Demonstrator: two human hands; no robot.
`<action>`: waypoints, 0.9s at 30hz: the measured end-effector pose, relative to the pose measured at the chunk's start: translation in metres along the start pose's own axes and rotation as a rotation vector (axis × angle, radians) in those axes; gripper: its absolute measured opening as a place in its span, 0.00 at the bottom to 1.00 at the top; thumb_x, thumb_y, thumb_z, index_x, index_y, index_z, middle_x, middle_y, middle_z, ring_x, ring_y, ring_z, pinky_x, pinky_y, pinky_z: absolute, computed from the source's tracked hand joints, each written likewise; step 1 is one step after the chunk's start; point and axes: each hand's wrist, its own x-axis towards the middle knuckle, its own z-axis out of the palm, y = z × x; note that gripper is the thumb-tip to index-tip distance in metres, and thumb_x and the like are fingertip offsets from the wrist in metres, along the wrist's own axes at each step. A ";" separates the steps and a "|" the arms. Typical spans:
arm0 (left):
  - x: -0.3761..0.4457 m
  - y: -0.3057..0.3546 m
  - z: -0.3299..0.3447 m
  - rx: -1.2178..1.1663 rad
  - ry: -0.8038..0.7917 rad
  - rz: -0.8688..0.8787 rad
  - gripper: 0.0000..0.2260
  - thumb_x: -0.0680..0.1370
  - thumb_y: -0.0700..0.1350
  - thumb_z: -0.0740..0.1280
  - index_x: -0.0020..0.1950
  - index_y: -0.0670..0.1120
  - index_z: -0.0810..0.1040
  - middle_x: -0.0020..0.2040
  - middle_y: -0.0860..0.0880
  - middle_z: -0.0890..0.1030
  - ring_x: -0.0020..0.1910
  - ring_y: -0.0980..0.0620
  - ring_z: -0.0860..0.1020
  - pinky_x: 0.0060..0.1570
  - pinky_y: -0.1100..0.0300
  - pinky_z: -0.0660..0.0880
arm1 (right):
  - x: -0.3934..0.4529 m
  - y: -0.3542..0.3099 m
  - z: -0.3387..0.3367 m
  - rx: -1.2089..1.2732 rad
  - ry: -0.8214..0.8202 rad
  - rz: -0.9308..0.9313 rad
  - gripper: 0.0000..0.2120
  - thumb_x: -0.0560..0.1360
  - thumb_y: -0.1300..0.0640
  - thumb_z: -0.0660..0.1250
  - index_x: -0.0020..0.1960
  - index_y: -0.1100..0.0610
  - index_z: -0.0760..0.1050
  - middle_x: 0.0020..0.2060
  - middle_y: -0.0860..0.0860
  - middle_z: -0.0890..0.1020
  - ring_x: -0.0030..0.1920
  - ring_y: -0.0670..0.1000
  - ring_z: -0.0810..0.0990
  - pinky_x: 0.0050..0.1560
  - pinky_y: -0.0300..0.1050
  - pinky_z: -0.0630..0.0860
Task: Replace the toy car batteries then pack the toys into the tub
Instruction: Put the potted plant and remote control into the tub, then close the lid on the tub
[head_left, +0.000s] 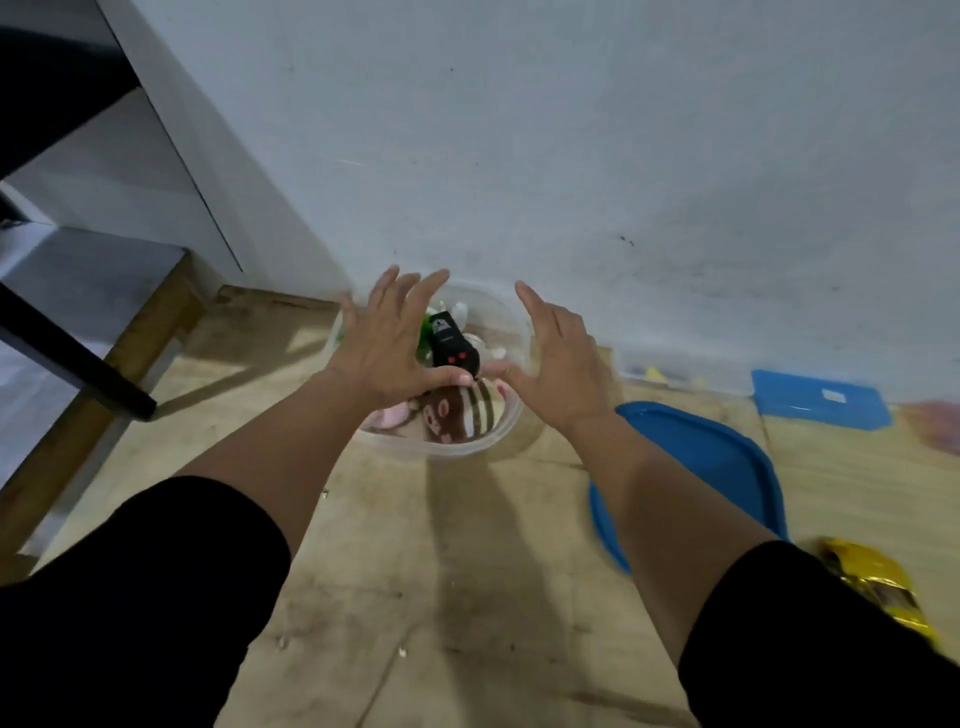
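Black toy car lies in the tub, between both open hands.

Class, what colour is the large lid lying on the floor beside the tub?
Blue lid, right of the clear tub, seen in the head view.

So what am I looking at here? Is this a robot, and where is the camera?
No robot: a person's two bare hands, filmed by a camera worn on the head, looking down. The left hand and right hand are spread open over a clear plastic tub on a wooden floor beside a wall. Neither hand grips anything. Inside the tub lie a black remote control and a brown striped plush toy, among other toys. To the right, on the floor, lies a blue lid, and near the right sleeve a yellow toy car.
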 end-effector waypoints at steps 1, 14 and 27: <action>-0.001 0.014 0.002 -0.026 0.014 0.040 0.49 0.64 0.71 0.66 0.76 0.55 0.47 0.77 0.45 0.55 0.77 0.46 0.46 0.70 0.32 0.46 | -0.011 0.011 -0.007 -0.015 0.004 0.008 0.40 0.71 0.40 0.67 0.76 0.47 0.52 0.67 0.51 0.69 0.67 0.52 0.64 0.64 0.50 0.63; -0.055 0.201 0.130 -0.210 -0.214 0.006 0.47 0.64 0.71 0.67 0.76 0.57 0.51 0.76 0.38 0.50 0.76 0.40 0.49 0.73 0.46 0.52 | -0.173 0.189 -0.066 -0.213 -0.179 0.271 0.42 0.69 0.27 0.53 0.76 0.45 0.48 0.73 0.53 0.60 0.72 0.56 0.58 0.69 0.55 0.60; -0.067 0.236 0.172 0.043 -0.436 -0.205 0.46 0.66 0.70 0.67 0.76 0.59 0.47 0.76 0.41 0.45 0.74 0.39 0.47 0.71 0.43 0.52 | -0.202 0.234 -0.059 -0.114 -0.205 0.377 0.37 0.73 0.35 0.61 0.76 0.46 0.50 0.75 0.54 0.53 0.74 0.57 0.55 0.70 0.54 0.63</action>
